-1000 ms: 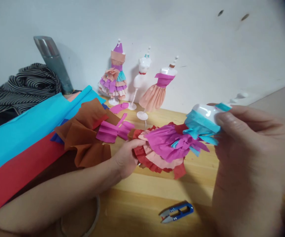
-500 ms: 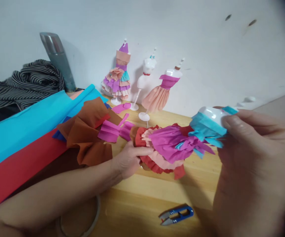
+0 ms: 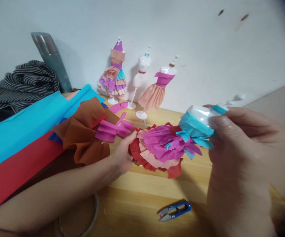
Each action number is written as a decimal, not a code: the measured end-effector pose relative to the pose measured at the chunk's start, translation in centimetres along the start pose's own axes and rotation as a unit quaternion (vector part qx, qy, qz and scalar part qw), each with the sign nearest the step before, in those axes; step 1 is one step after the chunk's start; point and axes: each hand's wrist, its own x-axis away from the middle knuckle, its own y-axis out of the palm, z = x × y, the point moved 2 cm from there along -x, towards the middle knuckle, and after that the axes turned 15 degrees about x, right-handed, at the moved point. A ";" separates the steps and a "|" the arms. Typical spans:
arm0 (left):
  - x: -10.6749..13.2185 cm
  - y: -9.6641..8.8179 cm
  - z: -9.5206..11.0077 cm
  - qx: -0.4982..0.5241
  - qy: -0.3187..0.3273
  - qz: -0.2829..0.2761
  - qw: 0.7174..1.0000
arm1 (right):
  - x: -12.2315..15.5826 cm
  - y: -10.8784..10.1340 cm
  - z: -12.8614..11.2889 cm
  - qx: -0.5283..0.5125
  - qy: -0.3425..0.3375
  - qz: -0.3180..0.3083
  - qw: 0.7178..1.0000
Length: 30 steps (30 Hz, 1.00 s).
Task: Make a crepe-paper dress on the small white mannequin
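My right hand (image 3: 241,154) is closed round the white bust of a small mannequin (image 3: 201,115), held sideways above the table. It wears a paper dress (image 3: 162,146) with a blue bodice and a layered skirt of magenta, pink and red. My left hand (image 3: 124,153) touches the red hem of that skirt from the left, fingers curled against the paper. Whether they pinch the hem is hard to see.
Three dressed mannequins (image 3: 116,74) stand at the wall. Blue (image 3: 31,125) and red (image 3: 16,171) paper rolls, brown crepe (image 3: 83,135) and magenta scraps (image 3: 107,130) lie left. Blue thread snips (image 3: 174,210) and a tape ring (image 3: 83,220) lie on the wooden table (image 3: 162,194). Striped cloth and a metal flask stand far left.
My left hand shifted along the skirt's hem, its fingers now lying higher against the ruffles. The dress in my right hand moved slightly left. The camera wobbled.
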 end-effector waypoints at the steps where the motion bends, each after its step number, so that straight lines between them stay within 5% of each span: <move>1: -0.1 -0.1 0.0 0.001 0.006 -0.002 1.000 | 0.0 0.0 0.0 0.001 0.002 -0.002 1.000; 11: 0.5 -0.7 -0.5 -0.042 -0.010 -0.111 0.993 | -0.5 0.3 0.5 -0.030 -0.023 0.020 0.999; 20: -0.4 -2.0 -1.3 -0.022 0.040 -0.053 0.998 | -0.7 0.3 1.0 -0.020 -0.082 -0.013 0.996; 26: 0.6 -1.0 -1.1 -0.039 0.024 -0.132 0.990 | -0.7 0.6 1.2 -0.048 -0.079 -0.098 0.991; 30: 0.4 -1.2 -1.3 -0.081 0.057 -0.095 0.991 | -0.5 0.7 1.1 -0.004 -0.065 -0.106 0.992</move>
